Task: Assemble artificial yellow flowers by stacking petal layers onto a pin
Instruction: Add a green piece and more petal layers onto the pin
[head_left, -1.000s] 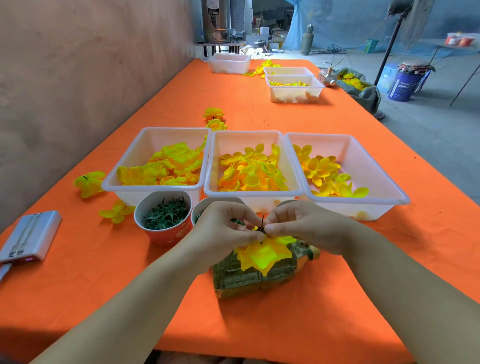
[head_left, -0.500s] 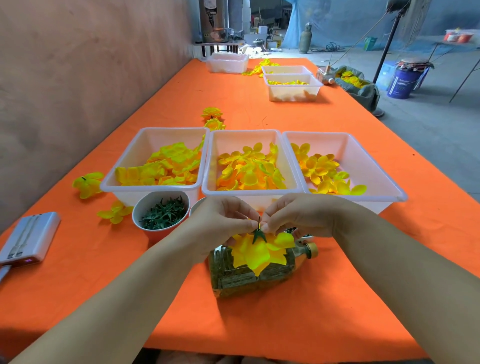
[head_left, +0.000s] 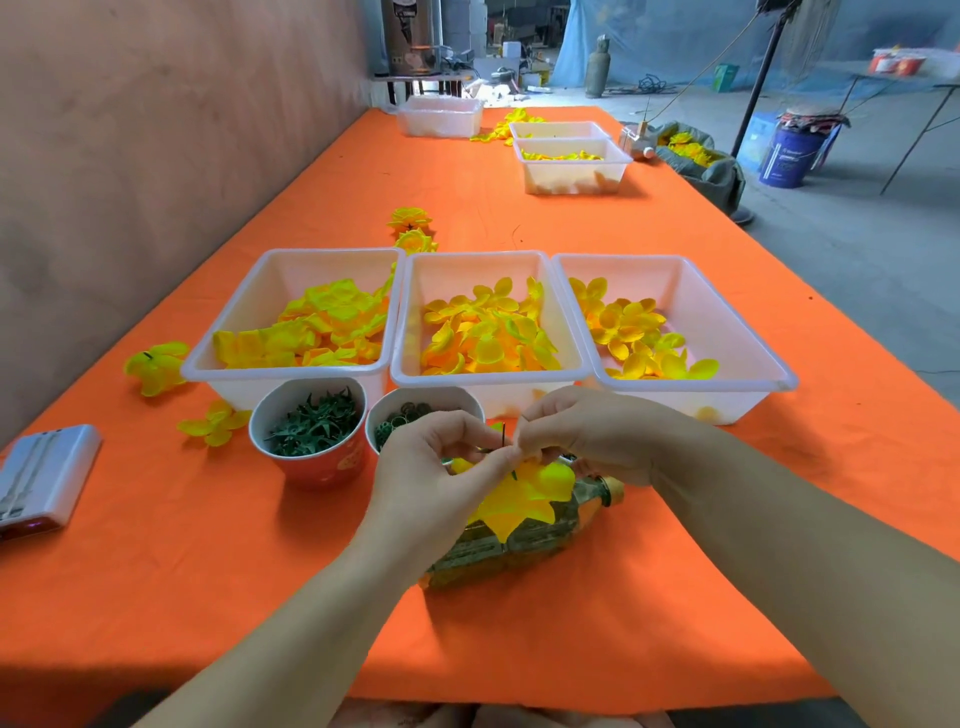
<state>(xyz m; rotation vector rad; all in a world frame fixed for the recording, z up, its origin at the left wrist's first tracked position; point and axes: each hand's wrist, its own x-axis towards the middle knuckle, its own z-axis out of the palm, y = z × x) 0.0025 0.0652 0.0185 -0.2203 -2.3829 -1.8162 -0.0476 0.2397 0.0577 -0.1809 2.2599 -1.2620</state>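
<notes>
A thin dark pin stands up between my fingertips, with a yellow petal layer threaded on it and hanging below. My left hand pinches the pin and petal from the left. My right hand pinches them from the right, fingertips touching the left hand's. Both hands hover over a bottle lying on its side on the orange table. Three white trays of yellow petals, left, middle and right, stand just beyond.
A cup of green leaf parts and a cup of green rings stand left of my hands. Loose finished flowers lie at left. A white power bank lies at the left edge. More trays stand far back.
The hands have closed in over the flower's centre, hiding the green calyx that showed earlier. The petal layer sits a little lower and tilts to the right.
</notes>
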